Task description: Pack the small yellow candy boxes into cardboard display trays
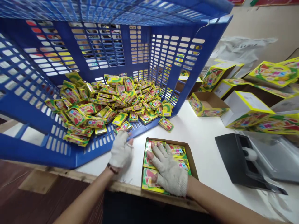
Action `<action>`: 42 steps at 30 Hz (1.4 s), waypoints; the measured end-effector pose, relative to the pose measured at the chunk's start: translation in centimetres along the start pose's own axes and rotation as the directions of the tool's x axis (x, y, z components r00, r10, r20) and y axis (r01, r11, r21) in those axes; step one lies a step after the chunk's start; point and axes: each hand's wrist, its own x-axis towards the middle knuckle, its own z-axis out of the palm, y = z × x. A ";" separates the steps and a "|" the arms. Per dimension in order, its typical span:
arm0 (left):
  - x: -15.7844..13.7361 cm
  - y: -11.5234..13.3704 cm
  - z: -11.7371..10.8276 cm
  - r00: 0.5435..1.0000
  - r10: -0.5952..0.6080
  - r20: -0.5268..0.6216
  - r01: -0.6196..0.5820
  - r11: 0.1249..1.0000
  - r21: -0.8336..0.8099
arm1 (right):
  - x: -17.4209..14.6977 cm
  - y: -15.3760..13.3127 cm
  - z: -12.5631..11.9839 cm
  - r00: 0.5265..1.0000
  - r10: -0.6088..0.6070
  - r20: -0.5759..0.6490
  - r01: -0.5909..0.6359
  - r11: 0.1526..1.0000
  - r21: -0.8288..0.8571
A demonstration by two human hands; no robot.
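My right hand (167, 168), in a fingerless white knit glove, lies spread and flat on small yellow-green candy boxes (151, 180). These boxes fill an open shallow carton (192, 158) at the table's front edge. My left hand (120, 149), gloved the same way, is at the front lip of the tipped blue crate. Its fingers stretch toward a small candy box (125, 127) at the crate's edge, with the thumb apart. Whether the fingertips touch that box I cannot tell. A large heap of candy boxes (121, 96) lies inside the blue crate (137, 132).
One loose candy box (166, 124) lies outside the crate's lip. To the right stand an open display carton (207, 105) and several stacked cartons (249, 109). A black tape dispenser (231, 155) and clear plastic (275, 155) lie on the white table (210, 133).
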 end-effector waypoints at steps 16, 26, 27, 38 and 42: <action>-1.7 5.1 -1.0 0.872 0.489 0.013 -0.484 0.867 -0.123 | 2.4 0.1 -6.6 0.902 0.243 -0.356 -0.137 0.945 0.298; -3.8 8.6 -2.3 0.745 0.613 0.263 -0.517 0.780 -0.354 | -2.4 -0.3 -8.1 0.793 0.502 0.346 -0.458 0.865 -0.206; -3.5 8.1 -2.3 0.753 0.608 0.251 -0.520 0.784 -0.340 | -2.8 -0.8 -7.5 0.784 0.511 0.352 -0.464 0.859 -0.215; 8.7 -4.6 -1.9 0.955 -0.295 0.005 0.271 0.884 0.380 | -3.9 -1.3 -3.3 0.955 0.288 0.068 -0.287 0.958 -0.029; 8.3 -6.0 -1.7 0.944 -0.327 0.049 0.306 0.920 0.247 | -3.7 -1.1 -5.1 0.919 0.334 0.211 -0.339 0.941 -0.014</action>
